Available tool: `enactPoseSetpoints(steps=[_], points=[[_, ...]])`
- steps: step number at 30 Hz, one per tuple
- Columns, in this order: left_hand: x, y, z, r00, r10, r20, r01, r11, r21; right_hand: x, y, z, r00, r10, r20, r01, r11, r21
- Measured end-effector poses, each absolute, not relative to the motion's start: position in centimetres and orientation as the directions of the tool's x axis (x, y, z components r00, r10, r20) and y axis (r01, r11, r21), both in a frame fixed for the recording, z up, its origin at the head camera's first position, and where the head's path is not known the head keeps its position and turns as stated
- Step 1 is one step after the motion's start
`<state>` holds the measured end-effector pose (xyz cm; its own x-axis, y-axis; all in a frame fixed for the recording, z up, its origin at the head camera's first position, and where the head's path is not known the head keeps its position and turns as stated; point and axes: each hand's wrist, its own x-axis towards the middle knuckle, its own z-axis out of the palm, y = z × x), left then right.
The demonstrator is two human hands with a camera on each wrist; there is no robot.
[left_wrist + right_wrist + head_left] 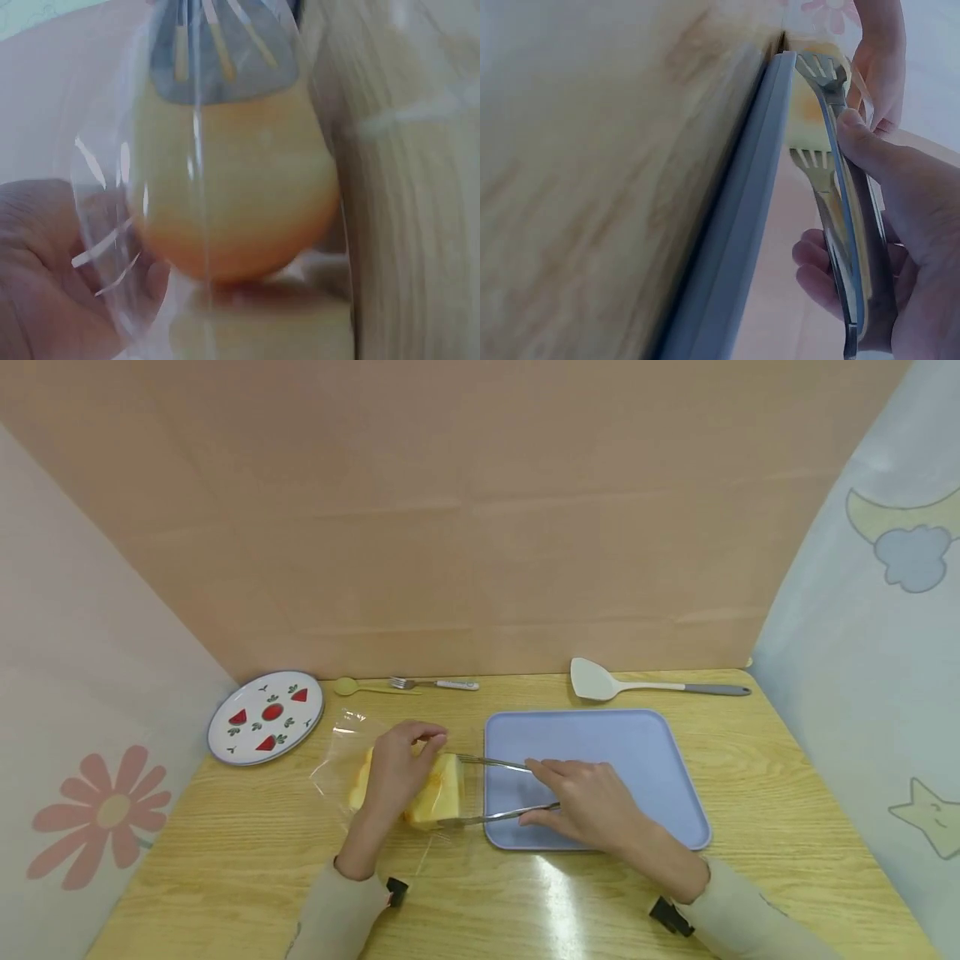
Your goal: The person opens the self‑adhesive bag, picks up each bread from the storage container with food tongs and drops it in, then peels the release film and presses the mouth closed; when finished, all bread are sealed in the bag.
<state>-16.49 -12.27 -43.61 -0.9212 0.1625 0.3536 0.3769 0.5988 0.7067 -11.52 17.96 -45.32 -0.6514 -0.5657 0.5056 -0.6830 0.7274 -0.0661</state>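
Note:
A clear plastic bag [341, 768] with thick yellow bread slices [437, 797] lies left of the blue tray [592, 722]. My left hand [401, 772] reaches over the bag and grips its film; in the left wrist view that hand [56, 277] is beside the film, its fingertips partly hidden. Metal tongs [510, 815] are held in my right hand [596, 806], their arms spread, with the slotted tips at two opposite sides of the front slice. The right wrist view shows my right hand [922, 225] around the tongs [874, 277], thumb on one arm and fingers at the other.
At the back left stands a white plate [251, 731] with fruit patterns. A yellow spoon [347, 687] and a fork [456, 685] lie along the back edge, with a white spatula [592, 680] behind the tray. Hanging sheets border the table.

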Motion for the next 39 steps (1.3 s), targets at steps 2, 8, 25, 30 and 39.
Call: enactPoseSetpoints(steps=[2,8,25,30,39], points=[[-16.2,-12.5,-43.6,-0.923,0.174,0.344,0.373,0.629,0.682,-11.5,17.9,-45.3,-0.679,-0.559,0.476,-0.666,0.742,-0.078],[-14.9,-13.8,-43.8,-0.91,0.206,0.361,0.401,0.662,0.633,-11.4,17.8,-45.3,-0.728,-0.543,0.418,-0.632,0.768,-0.105],[-12.4,-15.9,-45.7,-0.7,0.36,0.616,0.696,0.536,0.478,-11.1,18.1,-45.0,-0.773,-0.523,0.358,-0.597,0.791,-0.135],[-12.6,-15.5,-45.9,-0.655,0.338,0.676,0.74,0.466,0.485,-11.2,17.9,-45.1,-0.777,-0.509,0.371,-0.593,0.789,-0.16],[-12.2,-15.3,-45.5,-0.76,0.342,0.552,0.641,0.531,0.554,-10.9,17.2,-45.2,-0.762,-0.533,0.368,-0.608,0.785,-0.121]])
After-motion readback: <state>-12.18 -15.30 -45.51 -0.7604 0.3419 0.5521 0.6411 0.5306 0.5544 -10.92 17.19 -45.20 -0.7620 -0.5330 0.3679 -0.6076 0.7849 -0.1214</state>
